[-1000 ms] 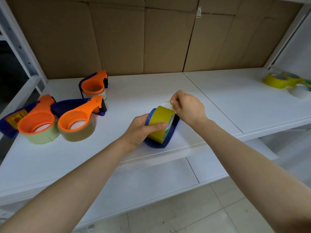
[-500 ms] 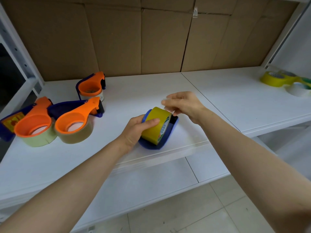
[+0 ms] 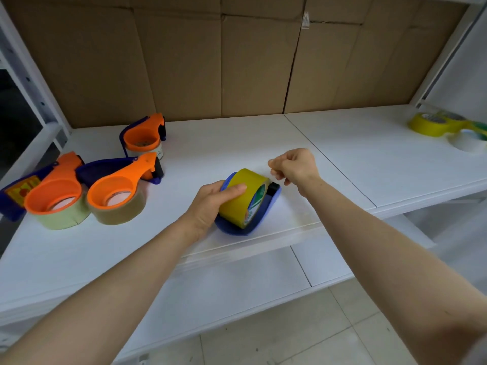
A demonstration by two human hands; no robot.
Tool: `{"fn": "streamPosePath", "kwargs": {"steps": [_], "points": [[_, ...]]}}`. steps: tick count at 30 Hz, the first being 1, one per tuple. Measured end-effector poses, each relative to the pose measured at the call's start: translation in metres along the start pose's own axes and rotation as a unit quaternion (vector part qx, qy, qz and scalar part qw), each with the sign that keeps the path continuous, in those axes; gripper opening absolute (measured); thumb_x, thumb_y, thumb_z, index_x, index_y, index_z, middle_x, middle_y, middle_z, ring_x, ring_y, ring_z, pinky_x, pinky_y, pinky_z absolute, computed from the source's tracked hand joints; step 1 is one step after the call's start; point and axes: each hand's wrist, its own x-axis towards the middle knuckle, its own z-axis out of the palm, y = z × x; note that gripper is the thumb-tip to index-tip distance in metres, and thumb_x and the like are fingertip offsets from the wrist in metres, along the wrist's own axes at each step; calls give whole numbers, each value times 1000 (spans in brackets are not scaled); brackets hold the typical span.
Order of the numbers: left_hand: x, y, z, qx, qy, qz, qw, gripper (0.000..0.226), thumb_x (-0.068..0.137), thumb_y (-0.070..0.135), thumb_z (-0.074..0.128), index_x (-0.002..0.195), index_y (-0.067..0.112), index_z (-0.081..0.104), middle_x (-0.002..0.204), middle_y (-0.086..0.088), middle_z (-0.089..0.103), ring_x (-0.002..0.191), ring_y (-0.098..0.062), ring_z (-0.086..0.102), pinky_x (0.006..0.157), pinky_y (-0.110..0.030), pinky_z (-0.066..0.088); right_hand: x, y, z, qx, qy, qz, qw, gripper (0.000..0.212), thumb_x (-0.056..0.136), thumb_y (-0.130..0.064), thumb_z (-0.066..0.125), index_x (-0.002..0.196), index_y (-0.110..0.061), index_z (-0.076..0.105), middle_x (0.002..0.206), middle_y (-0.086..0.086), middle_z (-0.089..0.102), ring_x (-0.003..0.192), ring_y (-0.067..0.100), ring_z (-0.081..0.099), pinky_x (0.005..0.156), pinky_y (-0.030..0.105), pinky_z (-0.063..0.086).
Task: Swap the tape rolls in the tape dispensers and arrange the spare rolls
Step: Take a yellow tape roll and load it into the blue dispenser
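Observation:
A yellow tape roll (image 3: 243, 198) stands on edge inside a blue dispenser shell (image 3: 266, 216) near the front edge of the white shelf (image 3: 237, 143). My left hand (image 3: 209, 206) grips the roll and the shell from the left, thumb across the top of the roll. My right hand (image 3: 295, 167) hovers just above and to the right of the roll, fingers curled and thumb pinched against the index finger; no tape strand shows between them. Three orange-and-blue dispensers lie at the left: one (image 3: 54, 196) with a pale green roll, one (image 3: 117, 192) with a brown roll, one (image 3: 142, 138) behind them.
Spare rolls sit at the far right of the shelf: a yellow one (image 3: 428, 125), a white one (image 3: 469, 140) and a green one (image 3: 481, 127) at the frame edge. Cardboard (image 3: 237, 61) backs the shelf. A lower shelf (image 3: 237, 285) lies beneath, white uprights stand either side.
My right hand let go of the tape end it was pulling up, passed over the roll, and now sits curled to the roll's right. The roll and dispenser tilted slightly in my left hand.

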Motion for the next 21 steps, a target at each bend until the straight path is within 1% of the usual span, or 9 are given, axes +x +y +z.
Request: {"fn": "streamPosePath", "kwargs": {"steps": [2, 4, 6, 9, 12, 14, 17, 19, 21], "points": [[-1, 2, 5, 3, 35, 0, 999, 31, 74, 33, 71, 85, 4, 68, 75, -8, 70, 69, -19, 65, 71, -29, 52, 1, 7, 1, 6, 24, 14, 1000, 22, 82, -10, 65, 60, -11, 61, 59, 4, 62, 53, 16, 55, 51, 27, 46], [-2, 5, 9, 21, 85, -2, 996, 44, 82, 40, 65, 89, -3, 67, 77, -13, 67, 67, -20, 64, 68, -26, 53, 3, 7, -1, 30, 41, 28, 998, 23, 83, -8, 63, 61, -9, 59, 58, 6, 60, 52, 18, 54, 54, 30, 51], [0, 7, 9, 39, 113, -6, 993, 53, 82, 48, 60, 89, -4, 66, 78, -15, 66, 69, -22, 64, 69, -27, 53, 5, 3, -6, 46, 31, 35, 998, 19, 85, -6, 62, 66, -7, 59, 59, 8, 58, 51, 18, 53, 56, 30, 54], [-2, 8, 8, 17, 85, -17, 996, 43, 72, 52, 69, 75, 9, 67, 75, -9, 70, 71, -20, 66, 73, -29, 54, 0, -1, -15, 89, 0, 70, 994, 13, 83, -9, 66, 73, -4, 60, 62, 9, 58, 51, 17, 54, 51, 25, 56], [-4, 7, 9, 12, 80, -1, 997, 25, 78, 33, 69, 68, 11, 65, 58, 1, 68, 55, -11, 64, 57, -18, 52, -9, 3, -22, 122, -22, 107, 987, 24, 72, -19, 79, 78, -2, 64, 63, 7, 60, 51, 14, 55, 52, 22, 58], [-4, 6, 13, 14, 105, 12, 994, 26, 84, 29, 63, 67, 10, 62, 52, 2, 65, 49, -10, 61, 52, -16, 50, -13, 7, -24, 109, -31, 115, 987, 24, 69, -17, 82, 75, -1, 65, 59, 6, 58, 46, 11, 52, 47, 19, 54], [-4, 8, 17, 2, 132, 13, 991, 34, 85, 32, 62, 62, 7, 62, 44, -2, 61, 40, -14, 58, 47, -17, 49, -17, 12, -22, 75, -46, 147, 985, 20, 70, -11, 80, 73, -1, 63, 51, 5, 52, 34, 7, 45, 39, 16, 46], [-4, 9, 17, 2, 133, 5, 991, 38, 85, 35, 62, 62, 5, 62, 41, -5, 59, 37, -16, 56, 48, -19, 50, -18, 16, -19, 40, -55, 172, 983, 21, 71, -11, 79, 80, 0, 63, 50, 5, 50, 32, 8, 41, 36, 15, 40], [-2, 9, 16, 13, 133, 1, 991, 42, 84, 39, 63, 60, 5, 60, 41, -6, 58, 37, -17, 55, 52, -23, 51, -18, 19, -19, 4, -66, 185, 981, 22, 72, -13, 78, 82, -1, 63, 50, 5, 49, 33, 9, 39, 35, 15, 34]]}}
